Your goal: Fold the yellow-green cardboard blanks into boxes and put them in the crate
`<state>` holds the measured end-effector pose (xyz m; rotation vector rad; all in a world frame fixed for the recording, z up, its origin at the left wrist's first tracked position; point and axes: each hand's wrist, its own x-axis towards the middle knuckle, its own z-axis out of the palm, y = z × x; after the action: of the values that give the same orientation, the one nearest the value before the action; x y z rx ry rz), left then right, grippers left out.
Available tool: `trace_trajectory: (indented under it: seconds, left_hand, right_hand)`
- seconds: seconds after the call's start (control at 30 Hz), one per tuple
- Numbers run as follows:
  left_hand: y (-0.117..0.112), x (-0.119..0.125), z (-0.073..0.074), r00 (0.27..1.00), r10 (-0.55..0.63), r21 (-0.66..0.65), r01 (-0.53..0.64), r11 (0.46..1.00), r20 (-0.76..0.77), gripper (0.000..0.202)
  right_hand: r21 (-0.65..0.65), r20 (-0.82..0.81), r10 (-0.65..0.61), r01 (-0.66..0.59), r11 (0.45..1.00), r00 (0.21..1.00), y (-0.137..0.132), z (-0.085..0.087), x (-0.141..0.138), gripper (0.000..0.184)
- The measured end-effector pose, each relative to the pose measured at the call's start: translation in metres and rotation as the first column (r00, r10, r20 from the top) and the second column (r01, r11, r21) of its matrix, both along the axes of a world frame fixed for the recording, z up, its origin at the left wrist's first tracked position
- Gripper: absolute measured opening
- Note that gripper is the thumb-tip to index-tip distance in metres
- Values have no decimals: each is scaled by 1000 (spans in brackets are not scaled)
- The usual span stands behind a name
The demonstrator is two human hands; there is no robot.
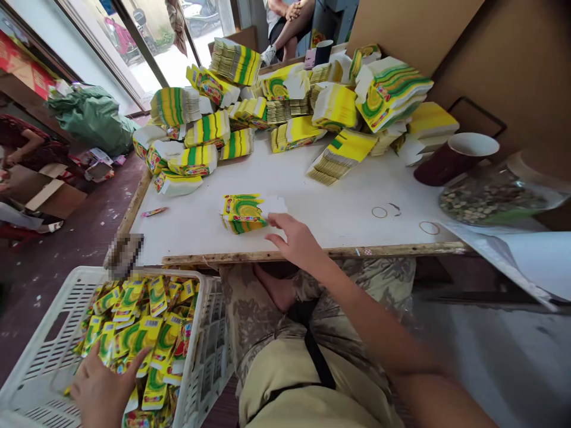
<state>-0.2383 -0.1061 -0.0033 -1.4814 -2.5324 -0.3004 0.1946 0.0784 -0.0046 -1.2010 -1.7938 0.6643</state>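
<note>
Right hand (297,238): thumb and forefinger parted, fingertips at the white-flapped end of a small stack of yellow-and-green printed cardboard cartons (243,213); whether skin meets card, cannot tell. The stack lies just beyond and to the left of this grip, on a white-topped wooden table (276,172). Left hand (102,383): thumb and fingers spread wide, nothing seen between them, over small glossy yellow-and-green packets (149,333) heaped below it in a white slatted plastic crate (193,345); contact unclear. Handling, judged: pinch the stack lightly by its side edges, since the thin flaps probably crease; with the left, close on packet edges, as slick faces may slide. Larger carton bundles (207,128) lie well beyond the right grip.
</note>
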Motion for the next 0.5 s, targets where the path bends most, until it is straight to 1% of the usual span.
trace_trajectory:
  seconds: [0.03,0.07,0.13,0.2,0.27,0.33,0.43,0.5]
  left_hand:
    - [4,5,-2,1000,-17,39,17,999,0,101]
    - [11,12,-3,998,-60,77,60,995,3,95]
    - [28,29,-7,977,-208,143,200,969,44,77]
    - [46,45,-9,933,-351,207,328,922,84,62]
    - [60,60,-11,891,-434,244,395,886,131,52]
    - [70,72,-12,863,-467,257,416,872,190,47]
    - [78,87,-13,817,-510,272,443,854,270,41]
    - [81,96,-14,783,-542,295,463,836,306,39]
  right_hand:
    - [21,83,-36,35,999,996,9,4,-5,37]
    - [32,180,-72,67,997,981,17,8,-10,39]
    - [27,376,-119,117,993,919,30,13,-21,45]
    - [9,506,-126,140,990,853,38,12,-29,49]
    - [-7,549,-118,146,989,828,41,9,-36,47]
    - [-13,557,-119,152,988,822,42,4,-39,43]
    - [-3,564,-125,153,988,817,43,-2,-40,41]
    - [12,562,-135,156,988,816,45,-2,-40,41]
